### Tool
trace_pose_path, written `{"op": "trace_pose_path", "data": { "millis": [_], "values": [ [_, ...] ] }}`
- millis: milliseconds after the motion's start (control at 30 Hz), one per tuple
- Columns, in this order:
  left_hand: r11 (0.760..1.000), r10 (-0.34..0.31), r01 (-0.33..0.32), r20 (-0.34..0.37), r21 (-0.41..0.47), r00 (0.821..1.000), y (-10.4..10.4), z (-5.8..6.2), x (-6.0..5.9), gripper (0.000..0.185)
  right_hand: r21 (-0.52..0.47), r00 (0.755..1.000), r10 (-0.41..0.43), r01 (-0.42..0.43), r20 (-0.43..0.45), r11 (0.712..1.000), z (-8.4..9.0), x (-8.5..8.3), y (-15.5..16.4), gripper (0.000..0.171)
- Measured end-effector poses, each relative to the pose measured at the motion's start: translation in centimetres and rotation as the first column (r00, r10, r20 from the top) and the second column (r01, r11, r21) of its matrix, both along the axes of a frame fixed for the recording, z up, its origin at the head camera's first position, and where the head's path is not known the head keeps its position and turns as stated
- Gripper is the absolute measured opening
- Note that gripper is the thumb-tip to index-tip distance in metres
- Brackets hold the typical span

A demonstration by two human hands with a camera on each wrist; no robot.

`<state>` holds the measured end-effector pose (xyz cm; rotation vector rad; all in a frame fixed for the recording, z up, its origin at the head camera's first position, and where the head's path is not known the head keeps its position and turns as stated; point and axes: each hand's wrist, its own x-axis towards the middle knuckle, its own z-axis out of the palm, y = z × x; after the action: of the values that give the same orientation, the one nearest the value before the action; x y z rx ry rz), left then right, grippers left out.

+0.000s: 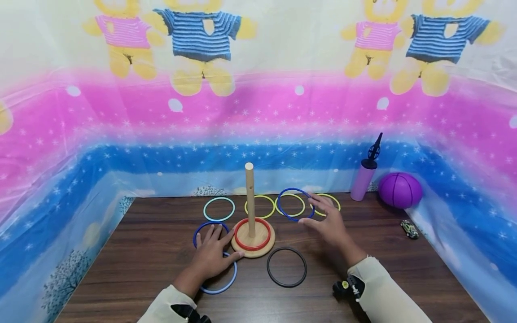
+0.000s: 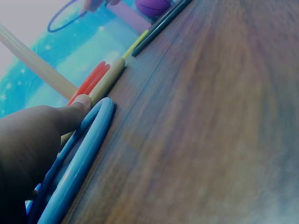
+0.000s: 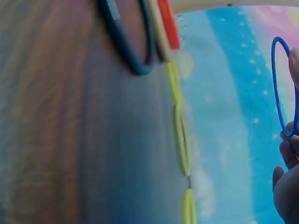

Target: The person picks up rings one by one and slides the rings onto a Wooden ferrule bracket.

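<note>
1 blue ring (image 3: 275, 86), pinched in the right hand (image 1: 332, 224) above the table (image 1: 161, 242), right of the post (image 1: 251, 202), is best kept level while the left hand (image 1: 211, 255), fingers spread, steadies the base (image 1: 260, 235).

Purple ball (image 1: 400, 190), lilac pump (image 1: 363, 180), toy car (image 1: 409, 229), bear-print backdrop (image 1: 282, 119)

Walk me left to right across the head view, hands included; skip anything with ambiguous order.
Left hand → wooden stand → held blue ring → right hand → purple pump → purple ball.
</note>
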<state>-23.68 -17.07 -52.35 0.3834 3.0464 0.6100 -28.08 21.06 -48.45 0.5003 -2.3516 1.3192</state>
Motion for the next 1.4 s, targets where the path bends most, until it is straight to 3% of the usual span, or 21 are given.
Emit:
{"op": "trace_pose_path", "data": {
  "millis": [300, 600, 900, 1133, 1400],
  "values": [
    [1.000, -0.008, 0.008, -0.014, -0.004, 1.000, -0.1, -0.1, 0.0, 0.083, -0.070, 0.999, -0.032, 0.031, -0.009, 0.997, 4.6, 0.1, -1.2, 0.076],
    [1.000, -0.006, 0.006, -0.016, -0.004, 1.000, -0.1, -0.2, 0.0, 0.083, -0.048, 0.996, -0.063, 0.060, -0.058, 0.997, 9.7, 0.3, -2.9, 0.075],
    [1.000, -0.009, 0.009, -0.018, -0.004, 1.000, -0.2, -0.3, -0.1, 0.084, -0.071, 0.991, -0.114, 0.108, -0.077, 0.992, 13.6, 0.4, -3.9, 0.074],
    [1.000, -0.007, 0.007, -0.015, 0.000, 1.000, -0.2, -0.3, -0.2, 0.084, -0.103, 0.996, -0.077, 0.071, -0.050, 0.992, 15.0, 0.6, -5.8, 0.073],
    [1.000, -0.009, 0.009, -0.008, -0.005, 1.000, -0.1, -0.2, -0.1, 0.084, -0.096, 0.999, -0.010, 0.005, -0.051, 0.995, 14.5, 0.8, -8.8, 0.077]
  ]
}}
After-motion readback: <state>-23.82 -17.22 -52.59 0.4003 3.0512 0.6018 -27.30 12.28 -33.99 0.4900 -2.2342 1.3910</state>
